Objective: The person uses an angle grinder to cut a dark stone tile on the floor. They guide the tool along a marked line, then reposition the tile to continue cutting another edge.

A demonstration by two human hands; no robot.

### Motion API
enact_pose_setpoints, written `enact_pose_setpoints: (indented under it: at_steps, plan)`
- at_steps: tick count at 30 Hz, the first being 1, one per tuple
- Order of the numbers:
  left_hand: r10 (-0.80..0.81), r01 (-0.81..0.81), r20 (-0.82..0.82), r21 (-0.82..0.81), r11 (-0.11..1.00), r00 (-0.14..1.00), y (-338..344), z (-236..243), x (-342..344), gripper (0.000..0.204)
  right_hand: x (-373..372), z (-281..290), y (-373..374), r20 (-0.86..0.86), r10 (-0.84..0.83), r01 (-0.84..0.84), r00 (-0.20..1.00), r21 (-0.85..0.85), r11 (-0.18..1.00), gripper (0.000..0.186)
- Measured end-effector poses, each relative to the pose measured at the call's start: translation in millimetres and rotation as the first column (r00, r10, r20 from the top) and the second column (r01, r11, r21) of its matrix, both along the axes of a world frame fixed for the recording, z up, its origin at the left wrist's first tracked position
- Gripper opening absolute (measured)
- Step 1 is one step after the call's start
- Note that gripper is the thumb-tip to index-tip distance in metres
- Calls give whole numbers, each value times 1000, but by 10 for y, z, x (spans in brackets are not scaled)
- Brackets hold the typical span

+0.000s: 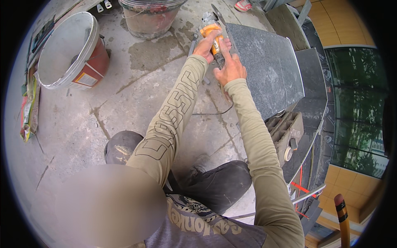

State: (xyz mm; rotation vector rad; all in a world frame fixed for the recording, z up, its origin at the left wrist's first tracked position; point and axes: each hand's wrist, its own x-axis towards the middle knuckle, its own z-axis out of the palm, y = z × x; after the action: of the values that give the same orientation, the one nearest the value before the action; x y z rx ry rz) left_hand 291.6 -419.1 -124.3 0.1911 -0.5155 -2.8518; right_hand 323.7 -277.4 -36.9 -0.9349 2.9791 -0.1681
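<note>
Orange-and-grey handheld grinder (206, 29) nr dark-grey flat stone slab (269, 68).
L hand (203, 48) curled rnd its body, R hand (232, 70) clasping rear end.

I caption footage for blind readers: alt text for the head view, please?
A person's left hand and right hand hold an orange angle grinder beside a dark grey slab; a white-rimmed bucket stands on the stained floor at left.

2 khaki sleeves (264, 153), dark trousers (221, 184)
</note>
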Motion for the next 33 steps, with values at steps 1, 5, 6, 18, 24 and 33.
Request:
enact_pose_setpoints:
  at_steps: [1, 5, 6, 18, 24, 33]
  plan:
    - [2, -2, 1, -8, 1000, 1000, 1, 2, -2, 58, -2, -3, 3, -6, 4, -4, 1000, -7, 1000, 110]
    - [2, -2, 9, -12, 1000, 1000, 12, 18, -18, 56, -30, -23, 11, -14, -1, 1, 1000, 1, 1000, 109]
    - [0, 0, 10, -12, 1000, 1000, 0, 9, -27, 56, -34, -23, 9, -12, 0, 0, 1000, -1, 1000, 109]
    - [-15, 15, 49, -17, 1000, 999, 27, 35, -10, 58, -18, -21, 44, -3, 9, -9, 1000, -32, 999, 109]
    - [-20, 21, 49, -18, 1000, 999, 48, 42, 15, 57, -3, -11, 91, 42, 7, -4, 999, -64, 998, 106]
    - [26, -24, 58, -40, 999, 998, 114, 158, 144, 53, 66, 2, 150, 83, -2, 9, 997, -92, 996, 102]
